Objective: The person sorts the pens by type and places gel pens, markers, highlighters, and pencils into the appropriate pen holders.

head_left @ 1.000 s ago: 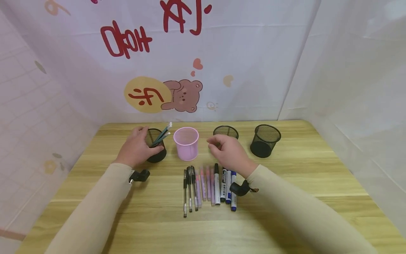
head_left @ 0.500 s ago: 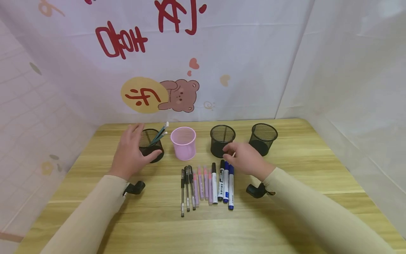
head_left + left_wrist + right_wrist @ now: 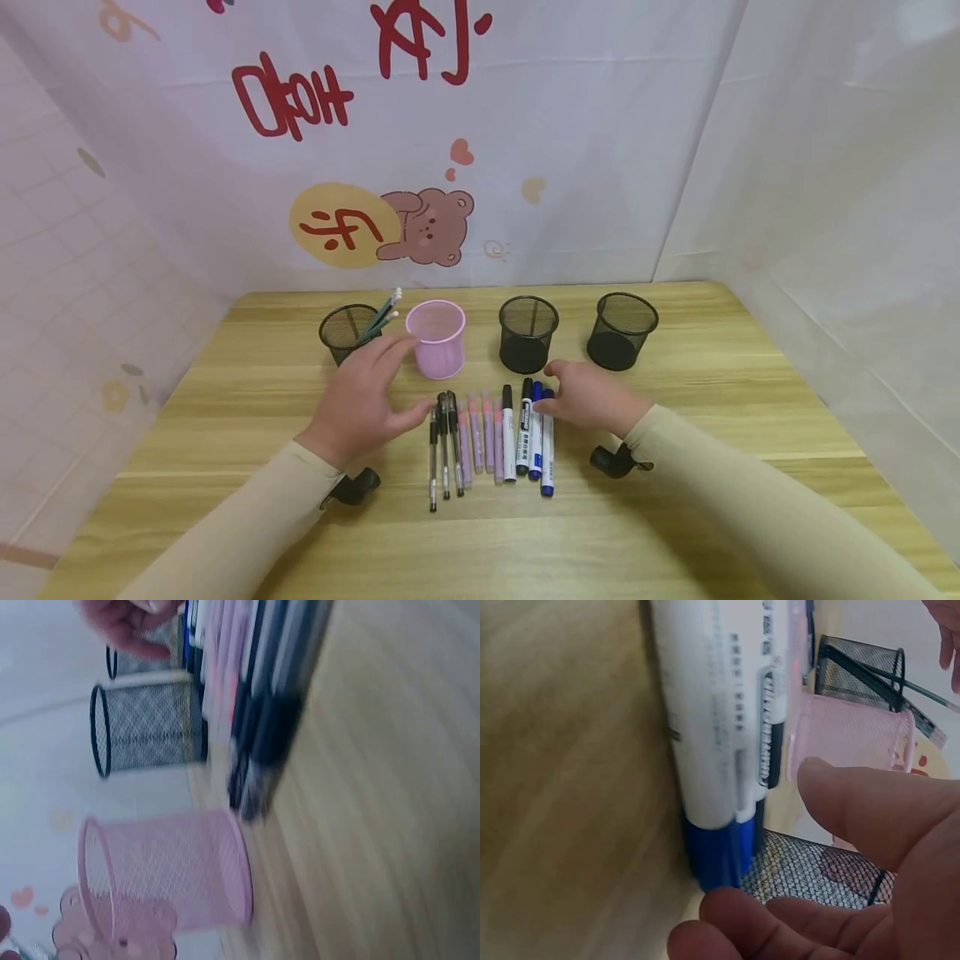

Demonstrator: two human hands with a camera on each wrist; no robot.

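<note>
In the head view, my left hand (image 3: 366, 404) hovers left of several black gel pens (image 3: 445, 450), thumb and fingers spread. Its thumb tip is near their caps; contact cannot be told. My right hand (image 3: 596, 398) reaches over the blue-capped whiteboard markers (image 3: 547, 458). In the right wrist view, its thumb and fingers stand apart around the blue caps (image 3: 716, 847), gripping nothing. Black-capped markers (image 3: 509, 442) and several pale purple highlighters (image 3: 477, 442) lie between the hands. Behind them stand a pink mesh pen holder (image 3: 439, 354) and a black mesh holder (image 3: 527, 346).
At the left back, a black mesh holder (image 3: 341, 329) holds dark green pencils (image 3: 384, 318) with white ends. Another black mesh holder (image 3: 619, 337) stands at the right back. A printed cloth (image 3: 600, 167) hangs behind the wooden table (image 3: 450, 558).
My left hand has left the pencil holder and moved right and nearer, toward the gel pens. My right hand has come down from the third holder to the blue-capped markers.
</note>
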